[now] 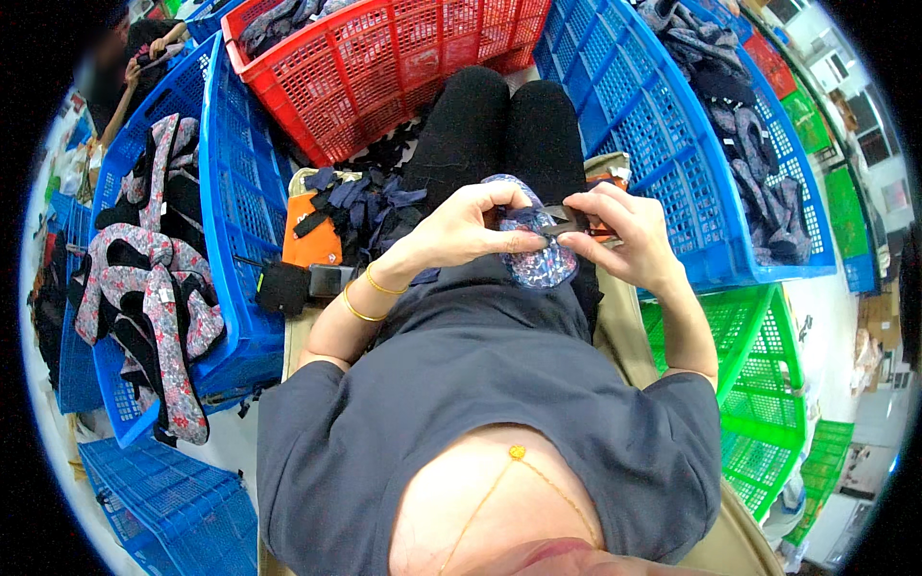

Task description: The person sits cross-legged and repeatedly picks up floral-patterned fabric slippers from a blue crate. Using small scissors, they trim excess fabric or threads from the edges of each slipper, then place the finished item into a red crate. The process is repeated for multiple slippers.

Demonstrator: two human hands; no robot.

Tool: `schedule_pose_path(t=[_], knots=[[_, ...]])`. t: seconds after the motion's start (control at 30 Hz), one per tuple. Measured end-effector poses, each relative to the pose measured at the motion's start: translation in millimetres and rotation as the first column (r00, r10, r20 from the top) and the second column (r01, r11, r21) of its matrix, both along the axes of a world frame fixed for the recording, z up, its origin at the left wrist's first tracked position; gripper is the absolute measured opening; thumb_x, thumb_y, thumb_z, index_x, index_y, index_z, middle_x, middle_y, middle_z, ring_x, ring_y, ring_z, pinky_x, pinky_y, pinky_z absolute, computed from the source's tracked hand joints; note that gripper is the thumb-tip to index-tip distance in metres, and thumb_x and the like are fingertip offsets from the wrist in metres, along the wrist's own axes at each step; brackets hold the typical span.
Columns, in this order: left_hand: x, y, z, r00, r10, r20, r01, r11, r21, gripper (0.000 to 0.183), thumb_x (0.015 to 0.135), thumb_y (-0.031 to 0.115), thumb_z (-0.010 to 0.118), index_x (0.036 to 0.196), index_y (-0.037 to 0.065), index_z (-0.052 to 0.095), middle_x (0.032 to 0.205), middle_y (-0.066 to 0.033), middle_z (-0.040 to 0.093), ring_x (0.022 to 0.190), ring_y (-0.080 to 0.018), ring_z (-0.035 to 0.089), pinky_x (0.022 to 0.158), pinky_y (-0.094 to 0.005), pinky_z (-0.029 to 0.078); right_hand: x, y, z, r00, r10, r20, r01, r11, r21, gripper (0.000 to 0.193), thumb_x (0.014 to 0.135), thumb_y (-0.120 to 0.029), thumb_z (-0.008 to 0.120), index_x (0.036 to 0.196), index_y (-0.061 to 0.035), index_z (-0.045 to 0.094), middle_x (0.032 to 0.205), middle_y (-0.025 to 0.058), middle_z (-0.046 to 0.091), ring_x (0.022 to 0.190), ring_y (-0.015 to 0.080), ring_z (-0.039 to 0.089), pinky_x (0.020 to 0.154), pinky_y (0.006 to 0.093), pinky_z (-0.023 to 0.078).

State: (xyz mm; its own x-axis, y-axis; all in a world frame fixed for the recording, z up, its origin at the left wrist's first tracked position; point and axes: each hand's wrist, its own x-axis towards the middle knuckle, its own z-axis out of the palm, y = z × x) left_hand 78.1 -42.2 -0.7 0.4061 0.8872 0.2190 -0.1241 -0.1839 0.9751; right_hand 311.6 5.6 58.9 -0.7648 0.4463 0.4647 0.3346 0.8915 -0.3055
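Note:
Above my lap, a padded fabric piece with a blue, white and pink pattern (545, 271) lies between my hands. My left hand (466, 226) is closed, pinching its edge between thumb and fingers. My right hand (624, 235) is also closed, with a small dark metal tool (559, 221) that looks like thread snips between thumb and fingertips. The tool's pointed end meets the fabric close to my left thumb. My fingers partly cover both the tool and the piece, so the exact cut or contact point is hidden.
Dark fabric scraps (370, 200) lie left of my lap by an orange panel (309, 230) and a black pouch (282, 287). Blue crates (252, 211) (663, 163), a red crate (384, 82) and a green crate (768, 384) surround me. Floral padded pieces (144, 278) fill the left one. Another person's hands (158, 50) work far left.

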Motion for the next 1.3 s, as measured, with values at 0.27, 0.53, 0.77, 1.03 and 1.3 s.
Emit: schedule_pose_path(t=[0.27,0.53,0.77,1.03,1.3], knots=[[8.6,11.1,-1.5,0.976,-0.022,-0.218,0.043,0.995,0.090,0.023,0.080,0.016,0.078,0.090,0.003,0.062,0.083,0.0017,0.055,0.077,-0.0059,0.049,0.068,-0.0231,0.042,4.1,-0.5,16.1,0.990,0.017,0.143,-0.033,0.993,0.112,0.032,0.079,-0.035,0.072,0.100,-0.0128,0.064,0.080,0.0034,0.059,0.068,0.0231,0.062,0.054,0.0342,0.046],[12.6,14.5,4.6,0.927,-0.011,-0.374,0.079,0.983,0.168,0.027,0.079,0.018,0.078,0.092,0.002,0.060,0.083,0.0004,0.053,0.080,-0.0084,0.048,0.071,-0.0254,0.042,2.4,-1.7,5.1,0.984,-0.023,0.179,0.009,0.997,0.077,0.029,0.083,-0.037,0.069,0.096,-0.0126,0.063,0.079,0.0035,0.061,0.067,0.0228,0.063,0.053,0.0340,0.046],[14.7,16.9,0.5,0.934,-0.039,-0.356,0.096,0.985,0.144,0.027,0.079,0.017,0.077,0.094,0.002,0.061,0.086,-0.0008,0.056,0.082,-0.0089,0.051,0.073,-0.0253,0.044,0.7,-3.4,0.9,0.989,-0.030,0.148,0.017,0.996,0.087,0.026,0.084,-0.036,0.067,0.093,-0.0127,0.062,0.077,0.0036,0.061,0.067,0.0220,0.064,0.052,0.0340,0.046],[15.1,19.5,-2.9,0.926,-0.033,-0.377,0.096,0.984,0.149,0.028,0.079,0.018,0.078,0.095,0.001,0.063,0.086,-0.0012,0.057,0.082,-0.0088,0.051,0.074,-0.0259,0.044,3.5,-1.6,-7.2,0.987,-0.033,0.155,0.013,0.992,0.129,0.021,0.086,-0.033,0.066,0.089,-0.0128,0.062,0.076,0.0034,0.062,0.065,0.0210,0.064,0.052,0.0332,0.046],[14.5,17.6,3.8,0.918,-0.040,-0.394,0.110,0.982,0.156,0.027,0.079,0.018,0.078,0.096,0.002,0.063,0.085,-0.0012,0.059,0.082,-0.0087,0.052,0.074,-0.0264,0.045,2.5,-4.1,1.0,0.992,-0.029,0.123,0.019,0.997,0.080,0.024,0.086,-0.036,0.065,0.091,-0.0122,0.061,0.076,0.0029,0.062,0.065,0.0208,0.064,0.052,0.0338,0.045]])
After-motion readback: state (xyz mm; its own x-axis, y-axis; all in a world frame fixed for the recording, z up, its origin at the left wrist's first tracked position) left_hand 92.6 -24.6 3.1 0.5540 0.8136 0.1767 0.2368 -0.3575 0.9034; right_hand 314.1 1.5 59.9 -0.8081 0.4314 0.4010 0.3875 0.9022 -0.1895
